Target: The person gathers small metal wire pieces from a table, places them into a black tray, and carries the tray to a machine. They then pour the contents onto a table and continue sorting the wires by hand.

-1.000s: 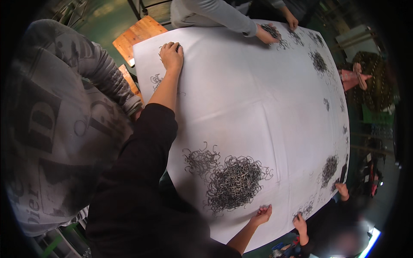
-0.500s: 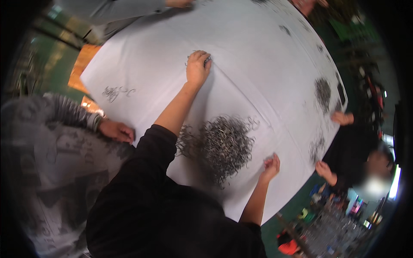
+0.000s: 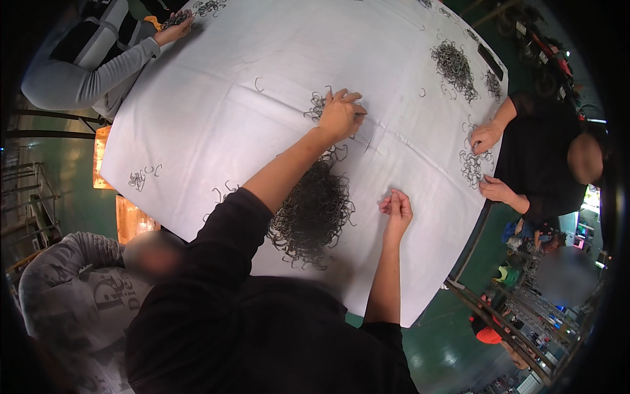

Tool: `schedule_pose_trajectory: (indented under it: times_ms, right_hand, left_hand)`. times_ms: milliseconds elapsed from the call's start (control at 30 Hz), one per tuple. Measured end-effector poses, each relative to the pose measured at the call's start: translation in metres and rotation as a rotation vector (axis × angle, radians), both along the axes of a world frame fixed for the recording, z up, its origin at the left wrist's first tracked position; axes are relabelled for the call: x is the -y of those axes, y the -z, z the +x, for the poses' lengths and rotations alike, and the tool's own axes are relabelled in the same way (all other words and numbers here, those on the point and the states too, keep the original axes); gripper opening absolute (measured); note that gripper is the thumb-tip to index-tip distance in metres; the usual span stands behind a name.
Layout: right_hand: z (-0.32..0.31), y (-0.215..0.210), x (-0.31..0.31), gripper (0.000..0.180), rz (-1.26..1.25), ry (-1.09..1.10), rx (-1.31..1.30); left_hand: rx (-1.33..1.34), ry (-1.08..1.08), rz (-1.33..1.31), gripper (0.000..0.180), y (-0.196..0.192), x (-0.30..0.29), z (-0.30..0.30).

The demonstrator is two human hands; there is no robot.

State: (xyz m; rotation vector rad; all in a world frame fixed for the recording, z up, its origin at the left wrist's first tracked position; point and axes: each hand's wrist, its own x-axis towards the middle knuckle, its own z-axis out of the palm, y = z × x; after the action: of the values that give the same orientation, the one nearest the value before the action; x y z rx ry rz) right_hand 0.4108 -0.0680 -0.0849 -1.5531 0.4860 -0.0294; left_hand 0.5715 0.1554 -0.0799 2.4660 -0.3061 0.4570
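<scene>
Green workshop floor all around, and in the middle a big counter (image 3: 216, 118) covered in white sheeting. The main thing here is the big pile of wire rings (image 3: 314, 213), a dark, tangled, springy-looking heap of thin metal loops sitting near the counter's close edge, right by the person's body. Their left hand (image 3: 340, 115) reaches out toward the counter's middle, palm down, fingers curled onto a small clump of rings (image 3: 317, 104); can't tell whether anything is actually pinched. Their right hand (image 3: 396, 207) rests just beside the big pile, fingers bunched up closed, though what's in them is too small to see. Other people's hands (image 3: 487, 136) work smaller ring piles along the far and right edges.
</scene>
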Motion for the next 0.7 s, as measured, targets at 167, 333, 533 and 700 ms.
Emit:
schedule_pose_trajectory:
  times_ms: [167, 333, 533, 700]
  right_hand:
    - [0.055, -0.01, -0.031, 0.017, -0.627, -0.262, 0.394]
    - [0.133, -0.009, -0.081, 0.081, -0.917, -0.571, 0.483]
    - [0.167, -0.004, -0.09, 0.12, -1.051, -0.82, 0.318]
    - [0.168, 0.015, -0.138, 0.124, -0.954, -0.844, 0.513]
  left_hand:
    - [-0.361, 0.222, -0.374, 0.018, -0.04, -0.027, 0.017]
    - [0.003, -0.233, -0.199, 0.028, -0.027, -0.124, 0.028]
    - [-0.231, -0.719, 0.221, 0.048, 0.035, -0.178, 0.0]
    - [-0.072, -0.22, -0.101, 0.049, 0.033, -0.102, 0.002]
